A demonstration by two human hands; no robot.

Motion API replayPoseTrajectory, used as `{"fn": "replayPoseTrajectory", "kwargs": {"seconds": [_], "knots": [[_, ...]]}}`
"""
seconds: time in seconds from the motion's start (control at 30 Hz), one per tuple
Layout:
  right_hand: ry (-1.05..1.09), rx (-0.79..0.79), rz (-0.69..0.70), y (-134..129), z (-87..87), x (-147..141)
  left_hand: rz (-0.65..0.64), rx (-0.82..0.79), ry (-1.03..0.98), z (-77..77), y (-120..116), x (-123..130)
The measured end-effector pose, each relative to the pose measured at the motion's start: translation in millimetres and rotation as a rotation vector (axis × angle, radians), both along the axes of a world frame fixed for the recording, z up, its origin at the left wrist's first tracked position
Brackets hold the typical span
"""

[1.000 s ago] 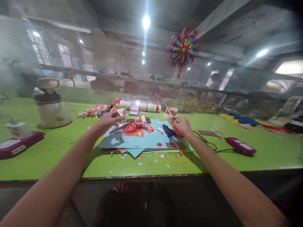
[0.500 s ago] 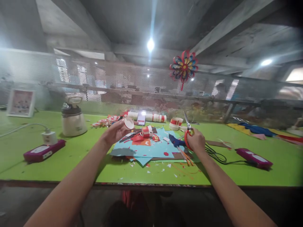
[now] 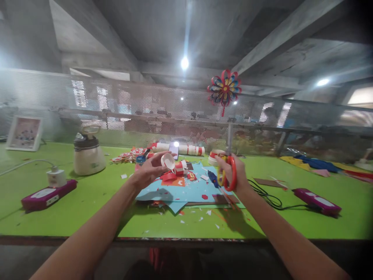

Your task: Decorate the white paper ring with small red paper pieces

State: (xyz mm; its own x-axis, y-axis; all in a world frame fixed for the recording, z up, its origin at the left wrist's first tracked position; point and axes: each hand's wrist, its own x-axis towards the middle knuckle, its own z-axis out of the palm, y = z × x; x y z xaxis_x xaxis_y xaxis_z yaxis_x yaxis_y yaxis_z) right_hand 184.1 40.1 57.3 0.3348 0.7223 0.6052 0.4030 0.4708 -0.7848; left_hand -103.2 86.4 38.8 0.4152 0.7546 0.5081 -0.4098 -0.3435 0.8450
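Observation:
My left hand (image 3: 150, 171) is closed on a small paper cup (image 3: 168, 161), its white inside facing me. Scissors (image 3: 230, 171) with red and yellow handles are in my right hand (image 3: 237, 175), blades pointing up. Between the hands, a red-and-white paper cup (image 3: 180, 167) and curled red strips (image 3: 169, 177) lie on light blue paper (image 3: 175, 192). A blue glue gun (image 3: 212, 179) rests just left of the scissors. Behind my right hand stand more paper cup pieces (image 3: 214, 156).
The green table (image 3: 101, 217) carries scattered paper scraps. Purple power strips (image 3: 49, 194) lie at both sides. A white jug (image 3: 89, 157) and a framed picture (image 3: 25, 133) stand left; stacked cups (image 3: 189, 149) lie at the back. A paper flower (image 3: 225, 88) hangs before the mesh screen.
My left hand has moved right with the cup. The scissors have turned upright, their handles now facing me, and come slightly lower. The view has tipped slightly upward.

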Motion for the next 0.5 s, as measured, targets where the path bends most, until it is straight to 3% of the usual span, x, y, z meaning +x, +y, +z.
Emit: {"fn": "replayPoseTrajectory", "kwargs": {"seconds": [0.1,0.2,0.33,0.5], "knots": [[0.072,-0.124,0.300,-13.2,5.0,-41.3,0.008,0.023,0.033,-1.4,-7.6,15.7],[0.158,-0.219,0.493,-16.8,-1.1,-71.1,0.034,0.053,0.051,-3.9,-13.0,27.8],[0.298,-0.273,0.612,-9.2,-13.5,-83.9,0.072,0.113,0.056,-9.1,-13.3,35.4],[0.370,-0.298,0.640,4.6,-16.6,-82.1,0.122,0.216,0.055,-13.4,-10.1,38.8]]}}
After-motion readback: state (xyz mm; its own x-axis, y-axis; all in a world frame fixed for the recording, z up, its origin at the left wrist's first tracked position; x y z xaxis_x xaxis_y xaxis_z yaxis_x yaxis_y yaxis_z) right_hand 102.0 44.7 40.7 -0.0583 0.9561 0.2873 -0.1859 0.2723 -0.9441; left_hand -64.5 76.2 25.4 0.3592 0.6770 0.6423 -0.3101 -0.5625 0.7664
